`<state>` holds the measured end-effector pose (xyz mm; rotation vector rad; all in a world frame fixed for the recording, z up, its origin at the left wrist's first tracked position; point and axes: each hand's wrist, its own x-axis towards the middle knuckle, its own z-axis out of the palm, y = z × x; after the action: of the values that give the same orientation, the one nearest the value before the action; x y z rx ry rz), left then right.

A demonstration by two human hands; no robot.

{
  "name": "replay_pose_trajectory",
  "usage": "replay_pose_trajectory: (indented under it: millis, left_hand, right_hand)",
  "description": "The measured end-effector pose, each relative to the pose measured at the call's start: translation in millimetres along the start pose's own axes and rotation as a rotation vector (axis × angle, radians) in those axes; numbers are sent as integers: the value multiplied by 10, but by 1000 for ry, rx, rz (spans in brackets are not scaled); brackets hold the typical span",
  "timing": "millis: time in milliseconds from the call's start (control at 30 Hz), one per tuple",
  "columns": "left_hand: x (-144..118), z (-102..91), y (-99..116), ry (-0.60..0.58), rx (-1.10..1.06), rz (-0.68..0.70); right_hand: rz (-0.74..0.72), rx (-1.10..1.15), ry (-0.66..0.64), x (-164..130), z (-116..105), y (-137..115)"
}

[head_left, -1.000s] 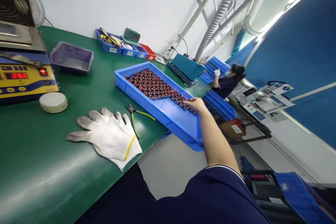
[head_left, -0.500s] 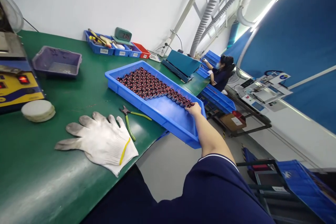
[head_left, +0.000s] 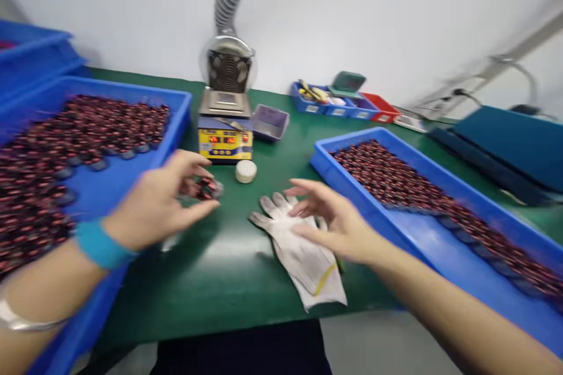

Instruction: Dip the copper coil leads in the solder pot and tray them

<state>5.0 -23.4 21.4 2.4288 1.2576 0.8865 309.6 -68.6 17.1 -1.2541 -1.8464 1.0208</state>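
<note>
My left hand (head_left: 160, 199) is closed around small dark coils (head_left: 204, 188) with reddish copper winding, held above the green bench; motion blur hides how many. With fingers spread and nothing in them, my right hand (head_left: 341, 222) hovers over a white knitted glove (head_left: 303, 252) with grey fingertips. Beneath my left forearm is a blue tray (head_left: 99, 184) holding many such coils in rows. Another blue tray (head_left: 413, 234) with the same kind of coils lies to the right of my right hand.
A yellow and blue unit (head_left: 225, 145) with red digits stands at the back, below a fan hood (head_left: 229, 70) and duct. Near it are a round white pad (head_left: 246, 171) and a purple bin (head_left: 270, 123). Small tool bins (head_left: 312, 106) line the wall.
My view has swung left. My right hand has left the right tray's coils and come over the glove. My left hand has come into view, holding coils.
</note>
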Motion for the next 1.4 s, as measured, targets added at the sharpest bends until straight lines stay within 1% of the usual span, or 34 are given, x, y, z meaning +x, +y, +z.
replay_pose_trajectory:
  millis: [67, 100, 133, 200, 300, 400, 467, 567, 600, 667, 733, 767, 833, 933, 1000, 1133, 1200, 1267, 1400]
  left_hand:
    - [-38, 79, 53, -53, -16, 86]
    - [-37, 127, 69, -81, -35, 123]
    - [-30, 166, 76, -94, -54, 141]
    - [-16, 206, 65, -96, -73, 130]
    - [-8, 203, 14, -100, -126, 89]
    - [2, 205, -30, -134, -260, 31]
    - [17, 217, -49, -148, -371, -46]
    - [48, 225, -85, -150, -468, -221]
    - [58, 225, -100, -173, -493, -281]
    - [76, 225, -133, -255, -564, -384]
    - [90, 231, -163, -326, -650, -452]
    - [96, 236, -176, -336, -690, -474]
    - [107, 248, -195, -301, -752, -500]
    - [117, 257, -201, -202, -815, -499]
    - [119, 255, -185, -182, -829, -481]
    - [122, 245, -122, -199, -773, -407]
    - [126, 245, -92, -166, -749, -359]
    - [130, 247, -73, -56, -712, -341]
    - [142, 243, -65, 287, -612, -409]
  right_hand:
    - [-45, 264, -198, 234, 528, -46]
    - [-51, 382, -263, 331, 727, -37]
    - [-50, 484, -301, 418, 879, -13]
    - [-37, 632, -309, 554, 1057, 49]
    - [4, 713, -240, 653, 1118, 107]
    - [35, 741, -230, 668, 1094, 114]
    - [50, 734, -219, 671, 1075, 119]
    - [68, 700, -157, 698, 1046, 140]
    - [67, 692, -128, 715, 1034, 144]
    - [69, 679, -86, 763, 999, 136]
    - [75, 666, -78, 825, 947, 102]
    - [78, 660, -86, 860, 916, 79]
    - [76, 654, -108, 926, 859, 29]
    - [72, 675, -155, 986, 833, -18]
    - [81, 693, -192, 987, 876, -25]
    - [107, 718, -258, 930, 1022, -22]
    - [115, 733, -284, 897, 1077, -28]
    - [129, 755, -298, 867, 1113, -39]
    - [143, 780, -241, 821, 1159, -64]
